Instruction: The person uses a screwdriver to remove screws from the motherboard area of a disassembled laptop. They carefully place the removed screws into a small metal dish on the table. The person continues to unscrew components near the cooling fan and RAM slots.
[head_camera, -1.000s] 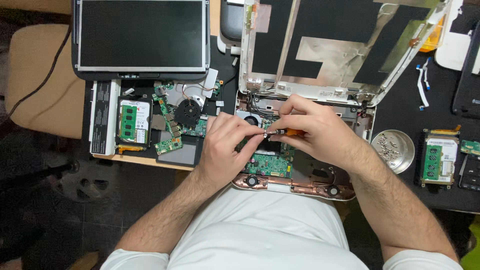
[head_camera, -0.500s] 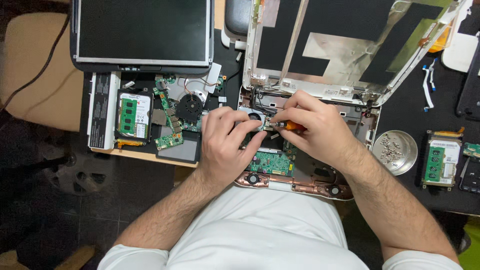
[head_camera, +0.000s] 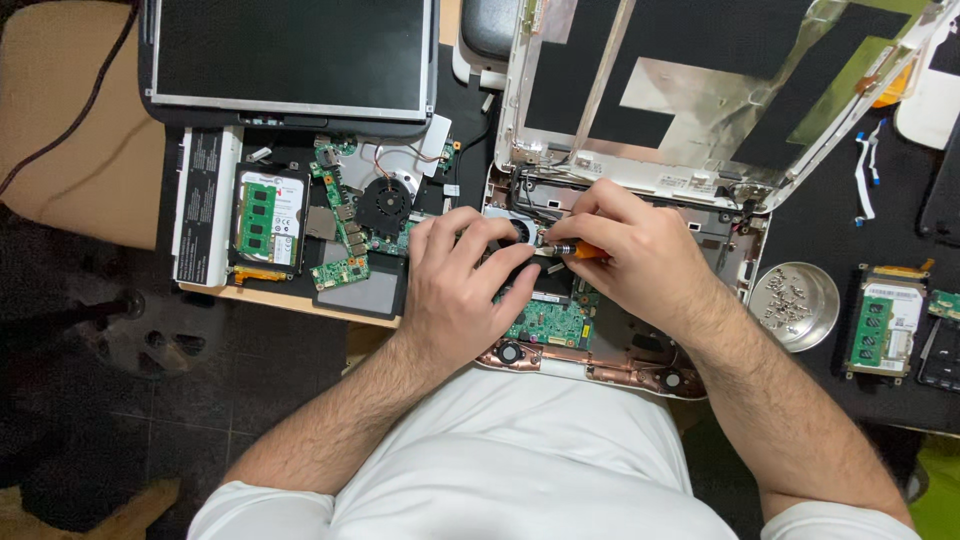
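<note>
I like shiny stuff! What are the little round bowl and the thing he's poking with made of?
The round bowl looks like shiny metal: silvery, with glints. The screwdriver in the right hand seems to have an orange plastic handle and a silvery metal shaft.

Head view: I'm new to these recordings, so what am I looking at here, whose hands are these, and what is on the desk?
The one picture comes from a camera worn on a person's head, looking down past a white shirt at their own two bare hands. There is no machine. The right hand pinches a small screwdriver with an orange handle. The left hand rests beside its tip, over an opened white laptop whose green circuit board is bared. To the left lies a second stripped laptop with a fan and a drive showing. To the right sit a round metal dish of screws and another drive.
</note>
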